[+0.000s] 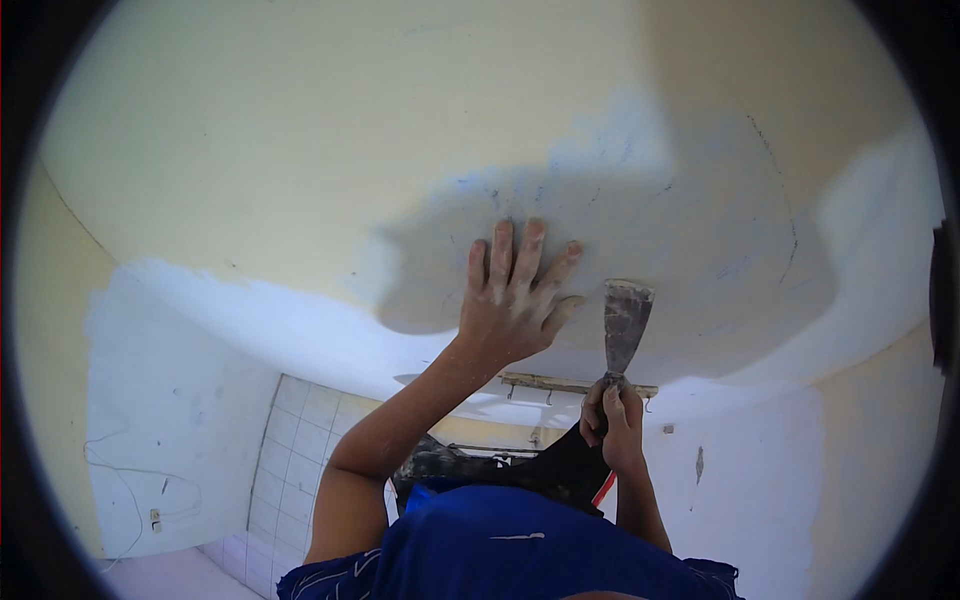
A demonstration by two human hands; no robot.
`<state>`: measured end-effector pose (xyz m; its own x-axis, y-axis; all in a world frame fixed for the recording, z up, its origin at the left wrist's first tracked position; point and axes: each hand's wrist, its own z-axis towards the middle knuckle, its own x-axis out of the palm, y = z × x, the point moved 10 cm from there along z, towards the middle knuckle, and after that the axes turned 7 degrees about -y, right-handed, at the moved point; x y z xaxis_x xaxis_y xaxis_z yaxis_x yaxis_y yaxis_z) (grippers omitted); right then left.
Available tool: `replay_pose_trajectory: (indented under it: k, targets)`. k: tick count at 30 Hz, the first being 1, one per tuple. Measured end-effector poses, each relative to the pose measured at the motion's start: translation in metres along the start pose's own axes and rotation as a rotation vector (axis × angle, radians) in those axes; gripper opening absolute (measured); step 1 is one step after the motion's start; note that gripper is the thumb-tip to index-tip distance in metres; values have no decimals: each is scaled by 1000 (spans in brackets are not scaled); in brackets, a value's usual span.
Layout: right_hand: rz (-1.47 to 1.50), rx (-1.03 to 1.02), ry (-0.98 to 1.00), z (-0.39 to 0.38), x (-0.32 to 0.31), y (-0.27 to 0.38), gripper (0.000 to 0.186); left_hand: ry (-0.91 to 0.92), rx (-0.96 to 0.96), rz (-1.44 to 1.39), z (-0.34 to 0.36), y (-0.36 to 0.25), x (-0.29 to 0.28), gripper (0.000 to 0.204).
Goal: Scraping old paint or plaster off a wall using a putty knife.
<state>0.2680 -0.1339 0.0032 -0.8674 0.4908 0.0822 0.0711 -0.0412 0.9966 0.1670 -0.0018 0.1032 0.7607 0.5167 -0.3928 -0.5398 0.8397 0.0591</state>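
My left hand [512, 290] lies against the wall [300, 150] with its fingers spread, dusted with white powder. To its right, my right hand [615, 420] is wrapped round the handle of a putty knife [627, 320]. The knife's wide, stained metal blade points up, and most of its handle is hidden in my fist. Whether the blade touches the wall, I cannot tell. Around both hands the cream paint gives way to a patchy whitish-blue area with dark scuffs, partly under my shadow.
Below my hands, a wooden rail with hooks [540, 384] is fixed to the wall. A loose white cable [125, 468] hangs by a socket [155, 519] at the lower left, near white tiles [300, 430]. A dark object [943, 300] stands at the far right edge.
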Motion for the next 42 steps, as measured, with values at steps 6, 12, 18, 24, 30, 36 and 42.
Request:
replay_pose_trajectory:
  k: [6, 12, 18, 24, 30, 36, 42]
  targets:
    - [49, 93, -79, -9, 0, -12, 50, 32, -46, 30, -43, 20, 11, 81]
    - [44, 75, -146, -11, -7, -11, 54, 92, -59, 29, -90, 16, 30, 80]
    - [42, 22, -159, -8, -4, -8, 48, 101, -109, 43, -189, 20, 63, 81]
    - [-49, -45, -165, -1, -21, -2, 43, 764, -421, -93, -236, -11, 63, 91]
    - [-127, -20, -165, -4, -34, -17, 18, 1108, -980, -901, -270, -67, 55, 74]
    - [-404, 211, 44, -11, -26, -51, 22, 763, -1074, -1420, -202, -71, 46, 57]
    - [-496, 29, 32, -10, -19, -50, 16, 426, -1374, -1596, -175, -53, 61, 39]
